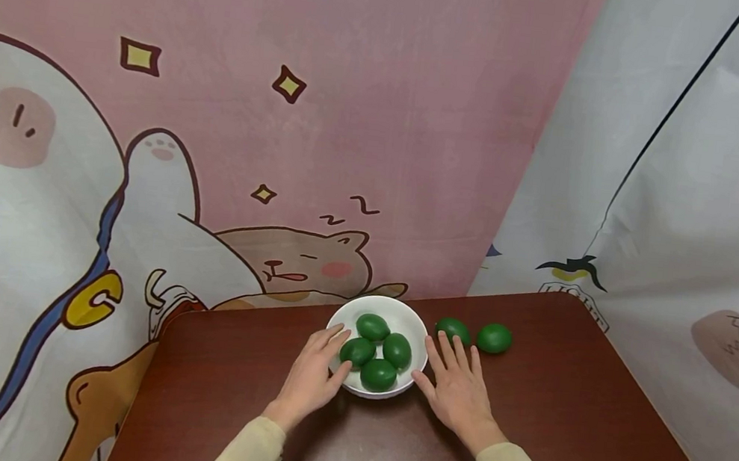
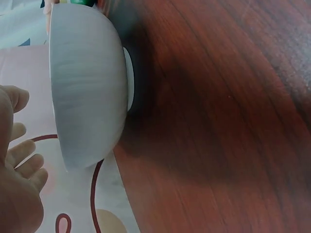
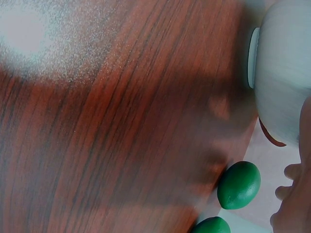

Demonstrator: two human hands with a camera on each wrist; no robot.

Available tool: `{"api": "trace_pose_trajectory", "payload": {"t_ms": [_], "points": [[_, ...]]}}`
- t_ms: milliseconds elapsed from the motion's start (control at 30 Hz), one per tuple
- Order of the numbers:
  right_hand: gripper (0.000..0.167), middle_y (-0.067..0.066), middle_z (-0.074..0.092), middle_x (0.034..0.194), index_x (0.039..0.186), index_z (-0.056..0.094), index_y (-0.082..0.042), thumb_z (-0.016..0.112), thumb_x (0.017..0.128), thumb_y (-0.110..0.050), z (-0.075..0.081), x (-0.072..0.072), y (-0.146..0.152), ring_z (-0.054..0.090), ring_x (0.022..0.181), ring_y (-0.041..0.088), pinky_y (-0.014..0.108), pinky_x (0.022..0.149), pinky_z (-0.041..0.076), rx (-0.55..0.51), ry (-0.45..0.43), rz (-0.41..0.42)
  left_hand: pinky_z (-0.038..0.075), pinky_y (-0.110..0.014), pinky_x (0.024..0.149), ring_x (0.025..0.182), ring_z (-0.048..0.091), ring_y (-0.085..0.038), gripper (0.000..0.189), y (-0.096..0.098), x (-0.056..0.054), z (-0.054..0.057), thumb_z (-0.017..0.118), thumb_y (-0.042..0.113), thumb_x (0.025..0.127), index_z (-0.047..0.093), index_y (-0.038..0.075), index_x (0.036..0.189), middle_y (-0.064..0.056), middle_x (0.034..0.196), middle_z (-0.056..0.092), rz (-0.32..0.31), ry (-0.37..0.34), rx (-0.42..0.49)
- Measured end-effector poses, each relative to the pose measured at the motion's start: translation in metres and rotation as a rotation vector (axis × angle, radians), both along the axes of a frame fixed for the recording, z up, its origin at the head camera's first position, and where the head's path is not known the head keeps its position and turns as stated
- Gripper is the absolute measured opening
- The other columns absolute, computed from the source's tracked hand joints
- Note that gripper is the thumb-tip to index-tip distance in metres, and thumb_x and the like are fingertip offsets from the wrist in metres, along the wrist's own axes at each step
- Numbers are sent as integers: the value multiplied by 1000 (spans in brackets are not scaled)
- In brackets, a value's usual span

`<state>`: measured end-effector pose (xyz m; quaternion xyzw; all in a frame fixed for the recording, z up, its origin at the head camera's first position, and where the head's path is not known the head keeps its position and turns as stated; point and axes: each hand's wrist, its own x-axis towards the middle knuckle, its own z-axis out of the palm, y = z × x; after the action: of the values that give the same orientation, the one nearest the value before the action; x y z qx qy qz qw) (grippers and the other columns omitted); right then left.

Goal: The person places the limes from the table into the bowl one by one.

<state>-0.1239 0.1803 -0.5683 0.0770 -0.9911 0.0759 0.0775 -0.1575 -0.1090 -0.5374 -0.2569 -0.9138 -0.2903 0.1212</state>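
A white bowl (image 1: pixel 415 355) with several green limes (image 1: pixel 377 375) in it stands near the back of the table, between the two hands. The left hand (image 1: pixel 314 375) is at its left rim with fingers spread, and in the left wrist view the same hand (image 2: pixel 22 170) shows loosely bent fingers beside the bowl (image 2: pixel 87 87). On the other side the right hand (image 1: pixel 458 390) has its fingers stretched forward, thumb close to the right rim. Just beyond its fingertips lies one lime (image 1: pixel 452 330), partly covered by them, and another lime (image 1: pixel 495 338) lies further right. Neither hand grips anything.
The dark red-brown wooden table (image 1: pixel 566 416) has its back edge close behind the bowl. A pink and white printed cloth (image 1: pixel 420 131) with cartoon animals hangs behind it, and a pale cloth (image 1: pixel 702 220) hangs on the right.
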Motion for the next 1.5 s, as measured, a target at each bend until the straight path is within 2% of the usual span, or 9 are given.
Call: {"api": "trace_pose_trajectory", "payload": {"t_ms": [133, 300, 500, 733, 1033, 1333, 1500], "points": [[74, 16, 34, 166, 161, 39, -15, 53, 102, -58, 0, 0, 0, 28, 153, 42, 64, 123, 16, -6, -3, -1, 44, -51, 112, 139, 49, -34, 56, -4, -1, -4, 74, 23, 93, 59, 4, 144, -17, 151, 54, 27, 24, 38], [75, 16, 33, 166, 161, 38, -14, 52, 102, -58, -1, -1, 0, 27, 153, 42, 63, 123, 15, -13, -16, 1, 41, -52, 114, 143, 45, -34, 62, -7, -2, -11, 73, 25, 93, 54, 3, 148, -16, 155, 49, 71, 10, 52], [75, 16, 33, 166, 161, 38, -15, 53, 102, -59, -2, -1, 1, 27, 154, 41, 63, 123, 15, -22, -14, 2, 35, -57, 118, 147, 39, -40, 68, -11, -2, -18, 71, 30, 95, 48, 2, 152, -18, 160, 42, 117, -10, 46], [75, 16, 33, 166, 161, 38, -15, 52, 102, -59, -3, -1, 1, 27, 154, 41, 63, 123, 15, -19, -10, 1, 25, -54, 124, 154, 29, -36, 72, -13, -1, -22, 66, 37, 99, 42, 4, 157, -17, 166, 32, 162, -61, -3], [75, 16, 34, 166, 161, 38, -15, 52, 102, -58, -3, -1, 1, 29, 153, 41, 63, 123, 15, -15, -3, 3, 25, -58, 122, 153, 30, -41, 71, -15, -2, -33, 64, 39, 99, 43, 3, 156, -22, 164, 33, 202, -27, -48], [74, 16, 32, 166, 162, 36, -16, 50, 103, -59, -5, -1, 2, 27, 154, 41, 63, 123, 14, -23, -11, 4, 17, -61, 124, 158, 16, -37, 67, -16, 0, -38, 55, 46, 103, 41, 10, 159, -15, 170, 23, 241, -62, -125], [74, 16, 33, 166, 162, 36, -16, 50, 103, -59, -6, -2, 2, 27, 154, 41, 63, 123, 13, -31, -13, 4, 16, -62, 123, 158, 16, -38, 65, -18, 0, -41, 54, 45, 104, 43, 12, 158, -14, 170, 23, 260, -55, -166]]}}
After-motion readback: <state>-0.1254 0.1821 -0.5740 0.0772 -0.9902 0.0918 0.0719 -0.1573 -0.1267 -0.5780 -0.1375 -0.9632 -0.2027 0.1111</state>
